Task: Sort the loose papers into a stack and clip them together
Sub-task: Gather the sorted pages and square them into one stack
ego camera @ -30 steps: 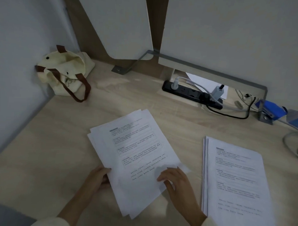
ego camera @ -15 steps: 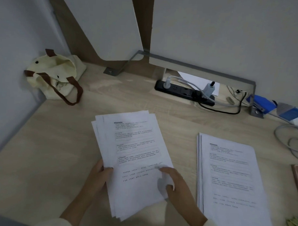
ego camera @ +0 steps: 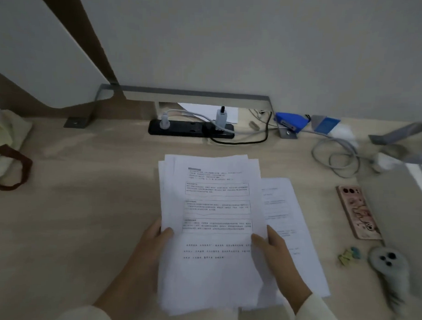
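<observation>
Now the left hand and right hand each pinched the loose bundle by a side edge, thumbs on top. A second earlier it lay slanted, well apart from the second stack. It had since swung straight and overlapped that stack's left edge, so merging looked close, with clipping not yet done.

The left hand is hiding its fingers under the papers, so only the thumb is showing. The papers and the right hand are covering much of the other pile beside them. The words on the pages are looking too small to read. The left edge is cutting off the bag. The fluffy toy is looking blurry, and the little clips are looking too small and fuzzy to count.
</observation>
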Available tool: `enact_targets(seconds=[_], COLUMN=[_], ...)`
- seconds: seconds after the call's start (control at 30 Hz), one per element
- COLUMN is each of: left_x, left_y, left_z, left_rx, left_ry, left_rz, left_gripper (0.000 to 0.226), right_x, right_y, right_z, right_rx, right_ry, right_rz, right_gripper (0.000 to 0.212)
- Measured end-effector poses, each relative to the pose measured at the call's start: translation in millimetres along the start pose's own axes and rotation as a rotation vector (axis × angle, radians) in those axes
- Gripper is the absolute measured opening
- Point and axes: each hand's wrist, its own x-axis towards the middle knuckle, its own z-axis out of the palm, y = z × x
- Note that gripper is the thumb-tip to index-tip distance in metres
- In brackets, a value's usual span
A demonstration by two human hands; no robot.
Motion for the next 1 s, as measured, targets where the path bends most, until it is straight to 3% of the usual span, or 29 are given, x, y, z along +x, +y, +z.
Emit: enact_targets(seconds=[0.17, 0.33, 0.47, 0.57, 0.67, 0.77, 0.9, 1.0], left_x=[9.4, 17.7, 43.4, 57.2, 46.9, 30.1, 18.7, 16.3], left_y=[-0.9, -17.6, -58.8, -85.7, -66.2, -35.3, -20.9, -20.0], left_z=[71.5, 128.2, 141.6, 142.0, 146.3, 151.2, 147.3, 141.9], left_rx=[0.147, 0.284, 0.378, 0.321, 0.197, 0.083, -0.019, -0.037], left_ry=[-0.146, -0.064, 0.12, 0.161, 0.143, 0.09, 0.041, 0.065], left_rz=[-0.009, -0.022, -0.012, -0.075, -0.098, -0.073, -0.156, -0.246], left_gripper=[0.026, 0.016, 0.066, 0.076, 0.062, 0.023, 0.037, 0.02], right_x=[3.8, 23.3, 42.1, 50.7, 61.1, 72.3, 72.9, 66.1], right_y=[28.7, 54.3, 70.8, 73.9, 69.3, 68.9, 65.0, 60.0], right_z=[-67.8, -109.9, -120.5, -123.7, -126.5, -125.1, -120.2, -113.8], right_rx=[-0.116, -0.25, -0.496, -0.483, -0.238, -0.005, -0.009, 0.055], right_ry=[0.134, 0.21, 0.223, 0.213, 0.084, 0.062, 0.006, -0.04], right_rz=[0.04, 0.083, 0.169, 0.203, 0.22, 0.286, 0.345, 0.288], right_gripper=[0.015, 0.017, 0.047, 0.047, 0.035, 0.033, 0.022, 0.017])
